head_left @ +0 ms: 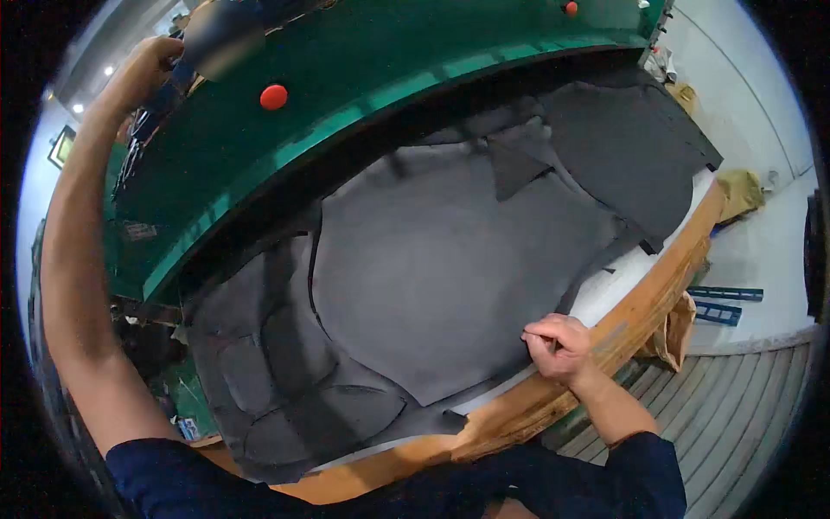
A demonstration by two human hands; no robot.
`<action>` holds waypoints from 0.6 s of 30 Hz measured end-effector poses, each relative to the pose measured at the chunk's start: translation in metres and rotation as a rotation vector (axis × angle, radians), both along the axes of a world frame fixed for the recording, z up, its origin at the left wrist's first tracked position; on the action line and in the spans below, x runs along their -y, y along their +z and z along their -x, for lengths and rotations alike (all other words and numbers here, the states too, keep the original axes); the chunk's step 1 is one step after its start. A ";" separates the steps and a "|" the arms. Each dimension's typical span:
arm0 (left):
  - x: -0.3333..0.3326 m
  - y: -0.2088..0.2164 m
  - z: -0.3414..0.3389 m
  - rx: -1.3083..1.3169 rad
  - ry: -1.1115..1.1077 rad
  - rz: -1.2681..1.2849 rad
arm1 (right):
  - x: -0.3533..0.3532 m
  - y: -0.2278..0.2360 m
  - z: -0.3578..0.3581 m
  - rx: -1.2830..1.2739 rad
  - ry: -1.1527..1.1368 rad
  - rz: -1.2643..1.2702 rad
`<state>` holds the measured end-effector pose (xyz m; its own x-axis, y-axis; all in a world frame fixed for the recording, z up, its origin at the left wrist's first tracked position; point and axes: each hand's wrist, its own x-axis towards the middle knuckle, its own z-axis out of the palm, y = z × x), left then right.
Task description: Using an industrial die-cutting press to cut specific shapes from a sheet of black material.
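Note:
My right hand (560, 348) is closed in a pinch at the near right edge of a large cut piece of dark grey sheet material (432, 251). Its fingertips rest on that edge; how much they grip is partly hidden. My left arm reaches up at the far left, and my left hand (156, 59) is curled beside the green machine (354, 60). A blurred patch covers what the left fingers touch. Around the large piece lie smaller cut shapes, among them a triangular piece (515, 167), a panel (631, 147) at the right and rounded pieces (341, 415) at the left.
A green beam with red round buttons (273, 97) spans the table's far side. Under the sheets is a white board (616, 285) with a worn wooden front edge (519, 406). Blue slotted bars (718, 311) and a brown bag (676, 333) are at the right, above grey slatted flooring (718, 415).

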<state>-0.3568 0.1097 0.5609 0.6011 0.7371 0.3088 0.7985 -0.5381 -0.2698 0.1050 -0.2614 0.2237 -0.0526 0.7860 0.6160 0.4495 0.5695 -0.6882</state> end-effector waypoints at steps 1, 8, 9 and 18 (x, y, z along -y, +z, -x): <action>-0.002 0.002 0.001 -0.013 0.011 -0.002 | 0.001 0.002 0.000 0.007 -0.008 -0.006; -0.019 0.001 0.065 0.366 0.212 0.354 | 0.007 0.003 0.008 0.003 0.060 -0.012; -0.015 -0.005 0.079 0.523 0.187 0.363 | 0.005 0.002 0.010 -0.006 0.045 -0.025; 0.181 -0.067 -0.050 1.003 0.096 -0.272 | 0.005 -0.006 0.002 0.066 -0.017 -0.022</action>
<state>-0.3065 -0.0712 0.4940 -0.0809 0.5990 0.7967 0.7592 -0.4808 0.4386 0.1025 -0.2665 0.2176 -0.0802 0.7737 0.6284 0.5036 0.5755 -0.6444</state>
